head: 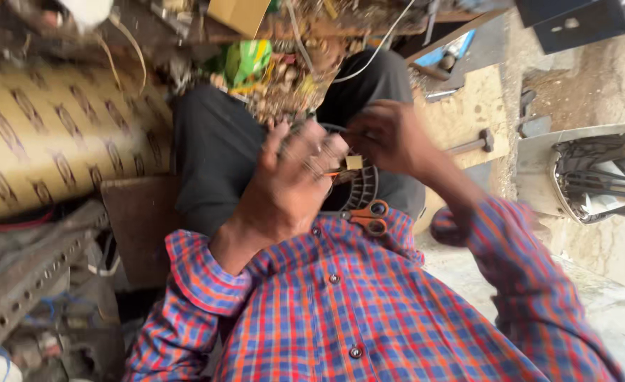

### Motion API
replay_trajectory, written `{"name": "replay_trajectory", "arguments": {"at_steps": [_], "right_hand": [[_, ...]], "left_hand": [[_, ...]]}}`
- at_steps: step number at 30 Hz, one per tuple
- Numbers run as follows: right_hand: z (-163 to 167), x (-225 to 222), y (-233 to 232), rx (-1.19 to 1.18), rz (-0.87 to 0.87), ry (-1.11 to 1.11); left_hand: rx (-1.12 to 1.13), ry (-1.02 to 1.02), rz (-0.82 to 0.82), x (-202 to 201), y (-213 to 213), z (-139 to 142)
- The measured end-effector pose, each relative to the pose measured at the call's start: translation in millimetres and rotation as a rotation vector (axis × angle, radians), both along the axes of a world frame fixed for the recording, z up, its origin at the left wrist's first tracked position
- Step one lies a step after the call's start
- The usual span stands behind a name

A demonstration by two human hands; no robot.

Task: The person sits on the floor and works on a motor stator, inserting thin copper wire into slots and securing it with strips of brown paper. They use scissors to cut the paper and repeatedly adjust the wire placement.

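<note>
Both hands up over my lap, working a small thing between them, blurred.

My left hand (284, 187) is at centre, fingers spread and curled round what looks like thin wire (330, 128); right hand (390, 138) at 1 o'clock from it, pinching near a small tan piece (354, 162). Hands close together, nearly touching; exact grip I cannot tell. Wire likely light, springy, easy to kink, so best held near the ends. Scissors (370, 216) lie on my shirt at 5 o'clock from the left hand. Hammer (471, 145) sits at 3 o'clock.
</note>
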State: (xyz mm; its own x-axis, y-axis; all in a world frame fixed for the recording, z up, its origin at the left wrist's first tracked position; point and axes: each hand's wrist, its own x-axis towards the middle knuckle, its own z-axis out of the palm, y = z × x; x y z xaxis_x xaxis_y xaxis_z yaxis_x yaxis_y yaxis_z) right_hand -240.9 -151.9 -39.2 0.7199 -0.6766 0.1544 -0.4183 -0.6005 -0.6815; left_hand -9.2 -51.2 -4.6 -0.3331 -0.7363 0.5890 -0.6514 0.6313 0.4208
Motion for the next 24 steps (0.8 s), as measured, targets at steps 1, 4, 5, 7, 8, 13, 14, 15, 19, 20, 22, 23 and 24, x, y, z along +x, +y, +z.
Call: {"name": "replay_trajectory", "arguments": {"at_steps": [1, 4, 5, 7, 8, 13, 14, 15, 19, 20, 22, 23, 24], "right_hand": [[-17, -5, -9, 0.038, -0.057, -0.059], [-37, 3, -23, -0.018, -0.143, -0.150], [-29, 8, -19, -0.146, -0.151, -0.109], [1, 20, -3, -0.361, -0.077, -0.039], [20, 27, 8, -0.430, 0.006, 0.001], [80, 18, 50, -0.052, 0.291, 0.159], [75, 11, 47, 0.020, 0.229, 0.040], [66, 5, 40, 0.079, 0.154, -0.079], [-4, 1, -4, 0.493, -0.146, -0.104], [-17, 2, -13, 0.458, -0.163, -0.184], [-30, 10, -21, 0.383, -0.173, -0.339], [-28, 14, -18, 0.150, -0.177, -0.222], [-20, 17, -11, -0.083, -0.172, -0.110]], "left_hand": [[0.067, 0.126, -0.039, 2, -7, -3], [0.294, 0.095, -0.021, 10, -43, -19], [0.406, 0.097, -0.014, 13, -55, -25], [0.553, 0.073, -0.007, 21, -72, -32], [0.625, 0.083, -0.122, 25, -76, -33], [0.602, 0.725, -0.152, 24, -35, -15], [0.388, 0.446, -0.097, 18, -20, -10], [0.165, 0.160, -0.058, 12, -8, -5], [0.021, 0.078, -0.046, -4, 0, -2], [0.270, 0.469, -0.013, -6, -6, -5], [0.770, 1.243, 0.056, -7, -27, -13], [0.617, 0.846, 0.064, -5, -40, -17], [0.463, 0.445, 0.067, 1, -54, -21]]}}
